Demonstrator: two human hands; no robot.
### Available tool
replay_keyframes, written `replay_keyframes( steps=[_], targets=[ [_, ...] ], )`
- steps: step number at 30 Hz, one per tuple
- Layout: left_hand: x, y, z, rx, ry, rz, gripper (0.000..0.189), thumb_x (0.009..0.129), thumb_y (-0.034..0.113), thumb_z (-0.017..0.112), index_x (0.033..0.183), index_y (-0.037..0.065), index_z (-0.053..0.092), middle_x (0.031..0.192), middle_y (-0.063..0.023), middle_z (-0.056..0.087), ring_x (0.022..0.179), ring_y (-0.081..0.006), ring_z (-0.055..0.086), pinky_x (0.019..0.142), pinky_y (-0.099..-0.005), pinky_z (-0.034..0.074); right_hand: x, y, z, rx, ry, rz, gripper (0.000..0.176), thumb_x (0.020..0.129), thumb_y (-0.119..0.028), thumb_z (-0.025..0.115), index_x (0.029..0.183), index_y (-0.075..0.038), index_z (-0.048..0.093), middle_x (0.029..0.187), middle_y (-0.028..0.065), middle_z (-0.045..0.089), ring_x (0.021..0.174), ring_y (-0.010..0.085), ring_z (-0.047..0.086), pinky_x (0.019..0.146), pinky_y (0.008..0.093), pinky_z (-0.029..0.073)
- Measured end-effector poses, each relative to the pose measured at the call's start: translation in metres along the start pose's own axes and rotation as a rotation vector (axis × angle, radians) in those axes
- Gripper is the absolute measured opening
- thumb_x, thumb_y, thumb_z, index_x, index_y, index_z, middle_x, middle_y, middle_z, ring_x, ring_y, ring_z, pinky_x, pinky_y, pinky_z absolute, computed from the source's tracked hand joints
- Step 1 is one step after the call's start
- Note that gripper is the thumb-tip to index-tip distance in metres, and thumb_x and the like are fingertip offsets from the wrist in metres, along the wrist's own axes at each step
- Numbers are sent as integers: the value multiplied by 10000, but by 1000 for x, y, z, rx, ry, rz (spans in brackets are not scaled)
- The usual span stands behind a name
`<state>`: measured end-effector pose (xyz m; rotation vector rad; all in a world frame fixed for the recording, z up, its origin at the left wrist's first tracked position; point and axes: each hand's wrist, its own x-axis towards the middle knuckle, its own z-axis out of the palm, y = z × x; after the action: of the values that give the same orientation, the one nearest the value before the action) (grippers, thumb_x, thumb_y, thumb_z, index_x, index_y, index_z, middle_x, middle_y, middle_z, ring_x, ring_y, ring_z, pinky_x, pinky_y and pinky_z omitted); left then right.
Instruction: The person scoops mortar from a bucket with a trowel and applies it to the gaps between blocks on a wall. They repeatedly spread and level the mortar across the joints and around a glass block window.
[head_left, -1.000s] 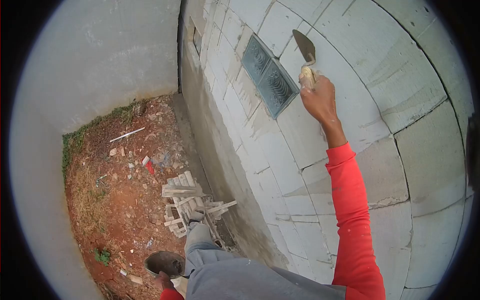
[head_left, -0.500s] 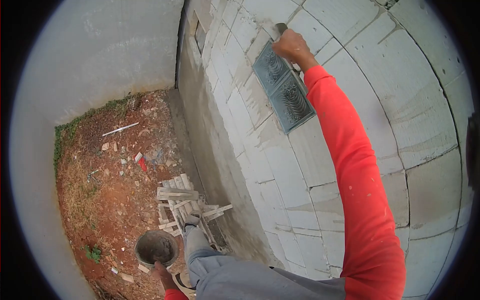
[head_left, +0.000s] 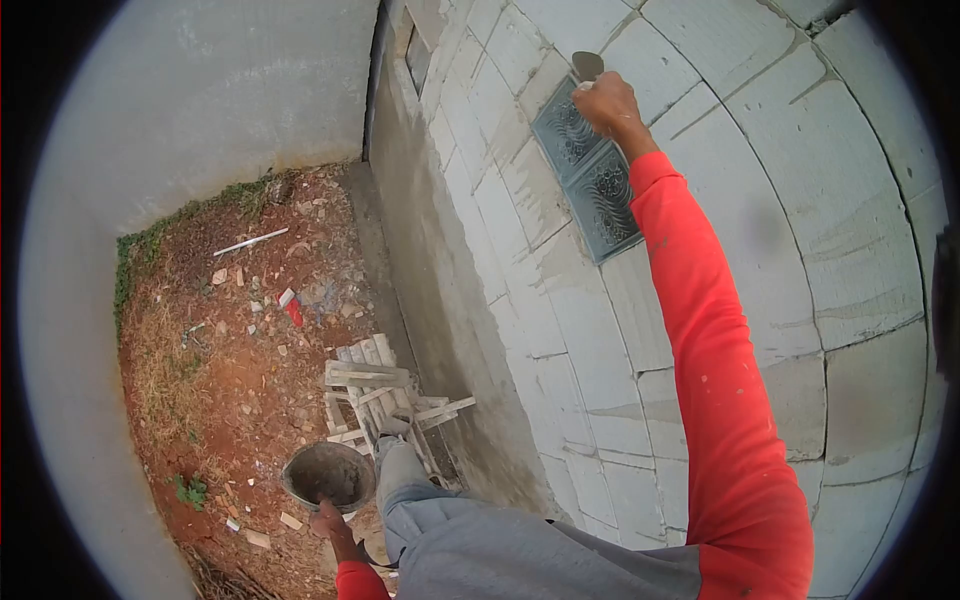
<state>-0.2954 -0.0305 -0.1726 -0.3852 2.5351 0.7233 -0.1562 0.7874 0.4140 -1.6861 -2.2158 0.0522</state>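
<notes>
In my right hand (head_left: 610, 106) is the handle of a small trowel (head_left: 588, 66), its dark rounded blade pointing up against the block wall. The hand is closed, just over the top corner of a pair of patterned glass blocks (head_left: 604, 200) set in the wall. Low down on the left, my left hand (head_left: 326, 520) grips the near rim of a dark bucket (head_left: 299, 462). Grey material, apparently mortar, lies inside the bucket. Part of the left hand's fingers is hidden at the rim.
The pale block wall (head_left: 720, 230) has a rough grey band along its base. A slatted wooden platform (head_left: 372, 376) stands under my foot (head_left: 394, 428). Below is reddish ground (head_left: 240, 400) with rubble and a white stick (head_left: 250, 241). A smooth grey wall (head_left: 230, 90) encloses the far side.
More of the trowel blade shows now, as my right hand has turned and shifted slightly. The view has moved a little, and the bucket has shifted slightly up and right with my left hand.
</notes>
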Motion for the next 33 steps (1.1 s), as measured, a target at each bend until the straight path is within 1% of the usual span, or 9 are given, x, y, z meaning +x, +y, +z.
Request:
replay_keyframes(
  steps=[3, 6, 15, 18, 21, 24, 27, 31, 33],
  targets=[
    [-9, 9, -11, -84, 19, -6, 627, 878, 405, 667, 1023, -201, 734, 947, -328, 763, 925, -469, 750, 821, -516, 552, -20, 18, 7, 30, 150, -19, 415, 877, -274, 730, 1139, 47, 744, 1163, 269, 761, 1093, 437, 740, 960, 497, 581],
    [17, -7, -17, 131, 84, 17, 593, 878, 384, 648, 1009, -187, 741, 936, -329, 761, 920, -481, 745, 819, -525, 553, -51, 26, 6, 5, 120, 4, 390, 884, -269, 719, 1129, 32, 753, 1157, 278, 759, 1132, 466, 715, 1010, 510, 558],
    [45, 15, -29, 94, 38, 124, 517, 838, 315, 660, 1002, -172, 719, 985, -344, 747, 923, -484, 716, 842, -529, 534, -82, 17, 57, 121, -53, -5, 365, 873, -264, 700, 1037, 56, 759, 1123, 308, 748, 1119, 484, 708, 980, 520, 563],
    [-13, 89, -67, 90, 22, 175, 475, 864, 301, 647, 1060, -122, 740, 950, -237, 767, 832, -355, 715, 799, -475, 540, -46, 12, 89, 70, -9, -80, 368, 877, -265, 692, 1046, 54, 758, 1104, 316, 747, 1098, 489, 712, 968, 532, 563],
    [-5, 79, -60, -444, 3, 139, 429, 827, 234, 683, 1050, -128, 736, 936, -196, 752, 802, -314, 695, 764, -468, 534, -3, 1, 110, 54, 4, -143, 379, 899, -282, 682, 1051, 57, 754, 1089, 311, 751, 1070, 496, 717, 959, 540, 565],
    [23, 51, -62, -231, 33, -74, 403, 799, 188, 690, 1022, -146, 723, 937, -186, 735, 796, -302, 679, 737, -468, 525, 40, -28, 116, 122, 176, -133, 392, 908, -299, 687, 1061, 56, 758, 1113, 296, 755, 1084, 494, 713, 973, 535, 567],
    [23, 39, -62, -314, 97, -75, 420, 784, 179, 692, 1005, -179, 702, 929, -199, 730, 789, -302, 667, 727, -477, 511, 79, -28, 147, 171, 280, -89, 412, 934, -319, 678, 1077, 61, 748, 1104, 298, 754, 1084, 499, 711, 981, 533, 565],
    [21, 32, -64, -161, 134, -151, 446, 778, 186, 678, 1003, -199, 689, 918, -232, 728, 778, -335, 659, 724, -513, 490, 63, -20, 179, 51, 30, -173, 426, 944, -273, 641, 1151, 97, 673, 1072, 346, 736, 1065, 504, 722, 962, 549, 565],
    [18, 15, -71, 5, 165, -196, 461, 777, 200, 679, 1012, -196, 691, 921, -254, 725, 776, -355, 653, 733, -530, 481, 55, -13, 198, 21, 111, -182, 435, 891, -239, 671, 1170, 94, 667, 1099, 332, 742, 1085, 494, 721, 970, 538, 566]
  ],
)
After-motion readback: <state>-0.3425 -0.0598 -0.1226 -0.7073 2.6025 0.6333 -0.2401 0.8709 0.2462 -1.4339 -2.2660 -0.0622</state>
